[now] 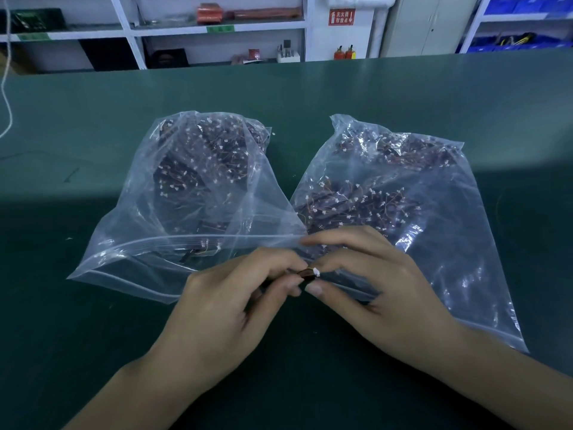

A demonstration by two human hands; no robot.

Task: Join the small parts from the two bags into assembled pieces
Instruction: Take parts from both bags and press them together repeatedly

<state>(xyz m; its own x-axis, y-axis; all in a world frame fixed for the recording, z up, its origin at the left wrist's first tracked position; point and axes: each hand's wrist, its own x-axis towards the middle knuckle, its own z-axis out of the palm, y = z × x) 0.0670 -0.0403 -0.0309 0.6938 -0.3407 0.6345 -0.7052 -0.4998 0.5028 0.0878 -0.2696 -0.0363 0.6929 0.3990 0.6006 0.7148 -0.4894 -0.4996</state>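
Note:
Two clear zip bags lie side by side on the green table, the left bag (198,193) and the right bag (412,193). Both hold several small dark parts with thin orange wires and white connectors. In front of the bags, my left hand (235,302) and my right hand (369,283) meet fingertip to fingertip. Together they pinch a small dark part with a white connector (310,272). The part is mostly hidden by my fingers, so how its pieces sit is unclear.
The green table (93,125) stretches wide around the bags. A white cord (6,88) hangs at the far left. Behind the table stand white shelves (217,29) with boxes, and blue bins (527,41) at the right.

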